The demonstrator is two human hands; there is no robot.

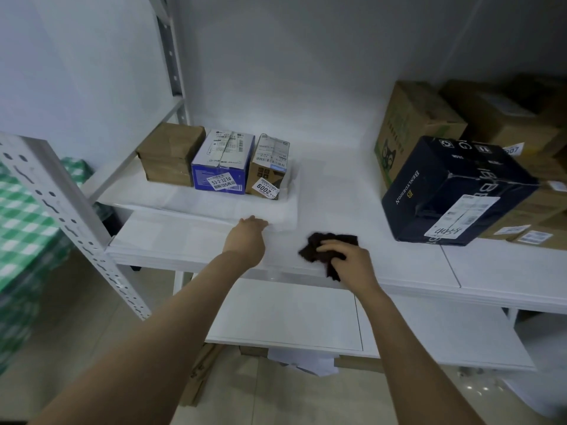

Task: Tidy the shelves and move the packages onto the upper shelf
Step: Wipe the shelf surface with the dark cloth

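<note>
My right hand (346, 260) grips a crumpled dark cloth (325, 242) lying on the white upper shelf (414, 262). My left hand (248, 233) rests on the shelf with its fingers at the front edge of a white sheet (233, 207). Three small packages stand on that sheet at the back left: a brown box (168, 154), a blue and white box (222, 162) and a brown labelled box (270, 167). A large dark blue box (454, 191) lies tilted at the right.
Behind the dark blue box, several brown cartons (411, 124) are stacked at the right. A perforated white upright (67, 216) stands at the left front. A lower white shelf (288, 314) sits below, with cardboard and paper (303, 361) under it. Green checked material (21, 228) is at far left.
</note>
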